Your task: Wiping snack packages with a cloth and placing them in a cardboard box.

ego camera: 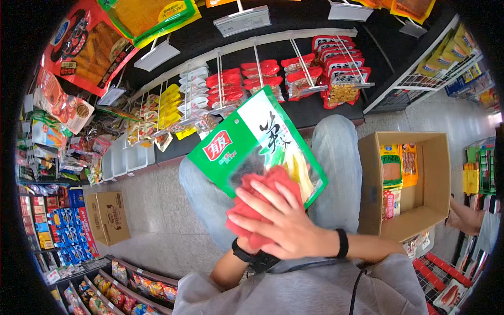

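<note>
A green and white snack pouch (220,165) lies tilted above my lap, between my denim-covered knees. It bears printed writing and a picture of pale food pieces. My right hand (281,222) is spread flat over a crumpled red cloth (271,177) and presses it onto the pouch's lower part. Beneath the cloth, close to the pouch's lower edge, is my left hand (245,245); only a little of it shows, below a black watch strap. Its fingers are hidden, so its grip on the pouch cannot be seen.
Hooks on a black shelf hold red snack packets (342,78) and yellow packets (169,106). An open cardboard box (413,136) with several packets stands right, beside another person's hand (460,212). Another carton (106,216) sits left on the floor. Candy bins (118,291) line the lower left.
</note>
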Tool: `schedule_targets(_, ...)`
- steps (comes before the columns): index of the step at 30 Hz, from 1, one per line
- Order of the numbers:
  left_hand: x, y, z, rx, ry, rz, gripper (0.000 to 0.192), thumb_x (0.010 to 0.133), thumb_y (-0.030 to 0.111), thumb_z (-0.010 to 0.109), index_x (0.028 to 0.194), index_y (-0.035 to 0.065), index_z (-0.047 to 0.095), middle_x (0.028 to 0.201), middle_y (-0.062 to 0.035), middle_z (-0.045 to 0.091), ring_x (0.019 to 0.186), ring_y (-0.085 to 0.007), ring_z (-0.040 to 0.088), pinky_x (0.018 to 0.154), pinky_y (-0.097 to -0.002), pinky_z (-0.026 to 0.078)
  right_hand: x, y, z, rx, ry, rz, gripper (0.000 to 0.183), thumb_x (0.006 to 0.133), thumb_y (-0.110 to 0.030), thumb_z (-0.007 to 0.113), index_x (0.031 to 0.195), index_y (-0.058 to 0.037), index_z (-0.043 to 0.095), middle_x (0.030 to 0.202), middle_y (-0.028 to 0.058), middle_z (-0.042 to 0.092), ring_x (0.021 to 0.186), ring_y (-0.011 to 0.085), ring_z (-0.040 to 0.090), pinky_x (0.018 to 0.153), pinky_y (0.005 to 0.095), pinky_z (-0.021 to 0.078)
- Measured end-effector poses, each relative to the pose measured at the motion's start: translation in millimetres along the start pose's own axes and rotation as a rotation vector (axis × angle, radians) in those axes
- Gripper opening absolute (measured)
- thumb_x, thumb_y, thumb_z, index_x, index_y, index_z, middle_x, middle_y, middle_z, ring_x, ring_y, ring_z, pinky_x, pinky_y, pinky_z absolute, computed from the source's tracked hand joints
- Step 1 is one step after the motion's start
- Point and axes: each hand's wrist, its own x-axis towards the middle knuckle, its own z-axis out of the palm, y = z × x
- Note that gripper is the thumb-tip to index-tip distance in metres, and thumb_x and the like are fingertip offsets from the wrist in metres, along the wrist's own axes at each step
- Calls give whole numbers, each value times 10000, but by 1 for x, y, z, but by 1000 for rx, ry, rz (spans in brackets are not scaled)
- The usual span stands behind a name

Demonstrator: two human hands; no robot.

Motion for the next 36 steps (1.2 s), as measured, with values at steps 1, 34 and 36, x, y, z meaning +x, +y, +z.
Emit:
schedule_targets(1,-6,1,-5,-26,-19,8,699,1016,567,308,1539,105,272,1555,-123,332,1430,-291,343,1180,-459,272,9,9,-5,8,3,6,621,861,-402,568,1450,-221,491,1586,188,286,1445,419,282,1136,602,187)
schedule_targets(34,5,29,17,-23,-34,146,788,964,639,333,1563,133,248,1605,-95,264,1474,-300,248,1205,-487,197,-12,26,9,-101,307,352,643,914,-305,521,1523,-156,375,1610,196,201,1441,478,220,1116,674,165)
schedule_targets(36,8,23,12,-6,65,125,784,966,640,334,1560,134,254,1601,-99,270,1469,-301,257,1201,-489,211,-12,11,14,-132,310,333,634,915,-329,511,1518,-175,390,1612,189,205,1449,474,210,1116,679,155)
